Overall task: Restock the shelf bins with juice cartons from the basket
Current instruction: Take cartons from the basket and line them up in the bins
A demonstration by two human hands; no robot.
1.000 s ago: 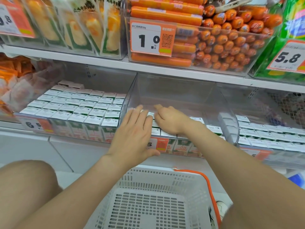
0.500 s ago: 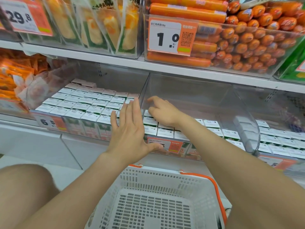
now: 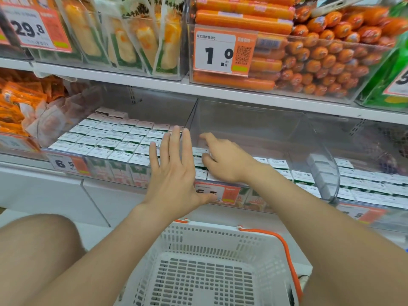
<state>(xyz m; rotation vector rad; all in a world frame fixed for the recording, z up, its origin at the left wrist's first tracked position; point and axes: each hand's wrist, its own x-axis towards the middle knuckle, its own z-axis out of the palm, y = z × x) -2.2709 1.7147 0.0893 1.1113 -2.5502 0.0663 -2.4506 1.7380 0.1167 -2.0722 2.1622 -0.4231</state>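
Small white-topped juice cartons (image 3: 114, 142) fill the left clear bin (image 3: 66, 155). The middle clear bin (image 3: 242, 120) holds cartons only along its front (image 3: 278, 163); its back is bare. My left hand (image 3: 174, 175) hovers flat, fingers spread, before the front edge where the two bins meet, holding nothing. My right hand (image 3: 223, 157) reaches into the middle bin, fingers curled down onto the front-row cartons; no carton is lifted. The white mesh basket (image 3: 212, 239) with orange handles stands below, and its visible bottom shows no cartons.
A right bin (image 3: 375, 184) holds more white cartons. The shelf above carries a bin of orange sausages (image 3: 320, 58) and packaged corn (image 3: 132, 40). Orange snack packets (image 3: 19, 107) lie at far left. My bare knee (image 3: 37, 246) is at lower left.
My left hand has lifted off the cartons and drawn back toward me, fingers spread. My right hand has stayed on the middle bin's front cartons. The view shifted left.
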